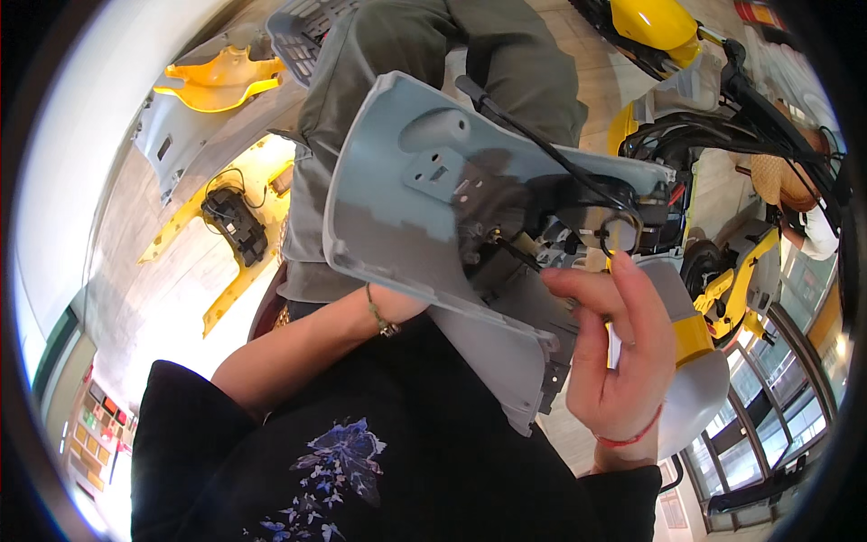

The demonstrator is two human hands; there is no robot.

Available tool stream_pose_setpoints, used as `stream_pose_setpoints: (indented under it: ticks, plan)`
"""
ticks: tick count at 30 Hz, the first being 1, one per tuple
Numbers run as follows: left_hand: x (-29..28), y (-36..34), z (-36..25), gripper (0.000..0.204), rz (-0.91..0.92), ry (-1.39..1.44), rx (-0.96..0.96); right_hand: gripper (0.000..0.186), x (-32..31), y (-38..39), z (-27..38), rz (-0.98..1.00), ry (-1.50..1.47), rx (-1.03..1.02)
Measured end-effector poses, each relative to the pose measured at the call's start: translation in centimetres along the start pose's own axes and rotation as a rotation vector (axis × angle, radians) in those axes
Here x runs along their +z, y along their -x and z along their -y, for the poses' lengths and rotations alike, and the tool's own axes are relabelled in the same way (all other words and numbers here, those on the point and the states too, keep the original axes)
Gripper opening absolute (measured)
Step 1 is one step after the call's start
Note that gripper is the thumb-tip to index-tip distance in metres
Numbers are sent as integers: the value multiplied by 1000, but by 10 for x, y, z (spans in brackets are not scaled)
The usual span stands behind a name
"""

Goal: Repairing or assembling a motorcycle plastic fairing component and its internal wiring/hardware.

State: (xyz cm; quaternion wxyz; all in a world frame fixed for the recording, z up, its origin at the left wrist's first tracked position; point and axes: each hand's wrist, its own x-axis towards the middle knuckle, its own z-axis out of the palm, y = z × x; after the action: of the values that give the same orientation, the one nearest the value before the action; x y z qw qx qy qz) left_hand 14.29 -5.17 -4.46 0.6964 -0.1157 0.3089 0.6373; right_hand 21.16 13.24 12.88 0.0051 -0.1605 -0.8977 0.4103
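Note:
A curved grey plastic scooter panel (388,226) rests across my lap, its hollow inner side facing up. My left hand (402,300) reaches beneath its near edge; the fingers are hidden behind the panel. Over the panel's right part is my right hand (623,348), with bent fingers at the end of a thin black cable-like piece (518,253) that runs into the panel's dark middle. Whether the fingertips pinch it is only partly visible. A thicker black cable (551,149) crosses the far side of the panel and loops close to my right fingertips.
To the left, a yellow panel (172,226) with a black wired part (237,221) lies on the floor, near a yellow cover (221,79) and a grey panel (172,140). Yellow-and-black scooter parts (659,32) and a bundle of black cables (695,131) stand at right. Another person (817,230) is beyond.

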Motion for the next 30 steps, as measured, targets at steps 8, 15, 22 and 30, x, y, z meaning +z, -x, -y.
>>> stream_pose_setpoints:
  ticks: [8, 15, 22, 30]
  plan:
    - [0, 0, -1, 36, 9, 3, -1, 30, -13, -6, 1, 126, 90, -242]
    - [0, 1, -2, 36, 14, 0, -8, 37, -12, 1, -7, 179, 241, -177]
    - [2, -1, -2, 36, 14, -3, -21, 40, -12, 3, -8, 130, 54, -135]
    - [4, -6, -2, 35, 25, -6, -24, 25, -15, -11, -18, 65, 335, -313]
